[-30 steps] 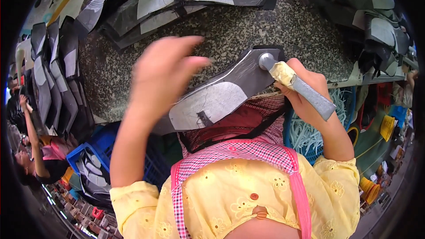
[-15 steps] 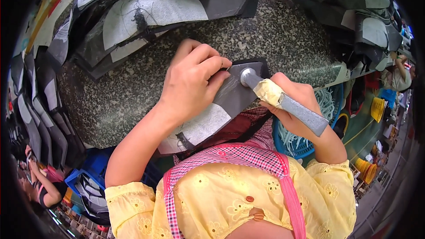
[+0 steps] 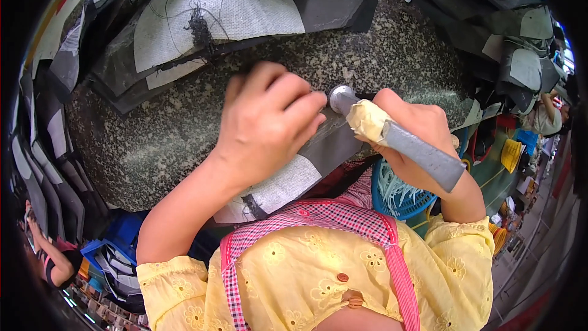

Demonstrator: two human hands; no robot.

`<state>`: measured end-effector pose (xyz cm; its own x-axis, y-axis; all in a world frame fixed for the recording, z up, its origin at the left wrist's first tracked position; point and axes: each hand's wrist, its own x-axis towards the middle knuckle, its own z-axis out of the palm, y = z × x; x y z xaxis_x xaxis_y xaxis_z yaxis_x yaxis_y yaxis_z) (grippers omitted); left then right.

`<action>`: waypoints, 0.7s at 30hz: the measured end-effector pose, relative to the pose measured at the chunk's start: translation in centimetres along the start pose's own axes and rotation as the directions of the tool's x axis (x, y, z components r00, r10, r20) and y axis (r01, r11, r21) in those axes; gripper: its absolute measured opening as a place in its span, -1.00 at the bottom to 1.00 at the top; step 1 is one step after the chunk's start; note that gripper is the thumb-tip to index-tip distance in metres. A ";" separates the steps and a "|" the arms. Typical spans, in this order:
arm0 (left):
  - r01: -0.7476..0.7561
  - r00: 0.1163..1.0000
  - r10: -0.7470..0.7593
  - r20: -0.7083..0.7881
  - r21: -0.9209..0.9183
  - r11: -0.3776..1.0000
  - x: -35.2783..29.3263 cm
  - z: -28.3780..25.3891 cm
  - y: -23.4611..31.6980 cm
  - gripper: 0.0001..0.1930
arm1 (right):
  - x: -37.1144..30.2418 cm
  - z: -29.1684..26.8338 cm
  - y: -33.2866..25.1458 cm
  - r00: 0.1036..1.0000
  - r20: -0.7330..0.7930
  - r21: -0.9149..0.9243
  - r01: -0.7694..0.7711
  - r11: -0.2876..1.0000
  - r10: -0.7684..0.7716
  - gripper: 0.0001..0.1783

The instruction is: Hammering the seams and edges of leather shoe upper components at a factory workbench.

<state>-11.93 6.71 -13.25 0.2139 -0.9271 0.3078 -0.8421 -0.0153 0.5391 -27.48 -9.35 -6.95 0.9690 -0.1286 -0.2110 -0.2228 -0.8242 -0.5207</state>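
The person stood over a speckled stone slab, and from beside them the work looked like seam pounding. The left hand lay spread, fingers together and bent, pressing flat on a dark leather shoe piece with a pale fabric lining; the piece hung over the slab's near edge, running from about seven o'clock of that hand up to three o'clock. The right hand was closed tight around the grey handle of a hammer, a wad of yellowish tape wrapped just behind the head. The round steel face sat at three o'clock of the left fingertips, just beside them, apparently down on the leather; whether it truly touched I could not tell.

To my eye, doing this well meant keeping the holding fingers pulled clear of the hammer face, since they were very near it, and striking flat so the rim would not mark the leather. The piece ought to rest on the stone under each blow, not on the overhanging part.

At twelve o'clock lay a stack of similar cut pieces, one trailing loose black thread. A blue plastic basket stood at five o'clock below the slab, and another person's sleeve showed far off at eight o'clock.
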 end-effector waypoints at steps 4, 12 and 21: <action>0.086 0.996 -0.086 -0.002 -0.084 0.993 -0.8 -0.3 -0.3 -0.70 | -0.3 0.1 -0.2 0.999 -0.023 -0.006 -0.040 0.999 0.040 -0.72; -0.114 0.992 0.101 0.070 0.220 0.969 -0.6 -0.8 0.7 -0.72 | -0.3 -1.3 -1.7 0.953 -0.298 0.297 0.031 0.954 0.062 -0.72; 0.077 0.997 -0.077 0.011 0.027 0.997 -1.3 -1.1 0.9 -0.67 | 0.4 0.4 -0.4 0.997 -0.042 0.000 -0.059 0.998 0.059 -0.74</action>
<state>-12.42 8.31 -12.29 0.2728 -0.9273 0.2564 -0.8360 -0.0966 0.5402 -27.04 -8.84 -7.11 0.9579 -0.1998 -0.2060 -0.2792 -0.8152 -0.5075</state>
